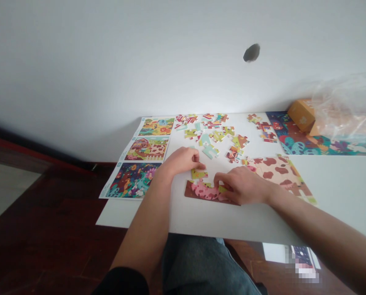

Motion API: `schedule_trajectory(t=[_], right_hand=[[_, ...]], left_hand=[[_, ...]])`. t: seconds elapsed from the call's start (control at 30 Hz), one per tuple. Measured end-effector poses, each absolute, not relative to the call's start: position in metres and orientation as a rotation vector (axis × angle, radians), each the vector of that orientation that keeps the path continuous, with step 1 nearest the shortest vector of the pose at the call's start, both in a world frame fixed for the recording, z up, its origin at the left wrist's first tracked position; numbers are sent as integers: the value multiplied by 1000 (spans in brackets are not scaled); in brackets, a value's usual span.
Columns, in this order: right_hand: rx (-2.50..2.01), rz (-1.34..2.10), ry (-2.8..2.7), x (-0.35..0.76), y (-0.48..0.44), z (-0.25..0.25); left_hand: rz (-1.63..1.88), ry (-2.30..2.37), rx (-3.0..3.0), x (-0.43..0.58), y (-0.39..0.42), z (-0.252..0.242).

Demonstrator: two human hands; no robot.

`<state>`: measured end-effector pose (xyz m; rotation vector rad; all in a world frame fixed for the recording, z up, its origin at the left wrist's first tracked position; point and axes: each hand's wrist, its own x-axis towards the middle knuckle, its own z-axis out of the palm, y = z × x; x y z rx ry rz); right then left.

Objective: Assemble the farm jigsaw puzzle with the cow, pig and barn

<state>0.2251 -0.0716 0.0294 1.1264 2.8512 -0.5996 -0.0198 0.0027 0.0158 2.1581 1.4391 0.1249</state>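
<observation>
Pink jigsaw section (206,191) under right hand (241,186), grip open, left hand (181,160) curled, seemingly holding nothing

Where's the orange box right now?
In the head view, the orange box is at the far right end of the white table, by the wall, just left of a clear plastic bag.

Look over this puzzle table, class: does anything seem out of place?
A dark blotch mars the white wall above the puzzle pieces; it stands out on bare paint, but stain or hole, I cannot tell.
</observation>
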Motion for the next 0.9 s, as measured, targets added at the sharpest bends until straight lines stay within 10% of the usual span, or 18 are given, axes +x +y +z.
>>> schedule_trajectory(t=[0.9], right_hand=[[1027, -603, 2990, 218, -79, 24]], left_hand=[[111, 1158, 2281, -19, -3, 22]])
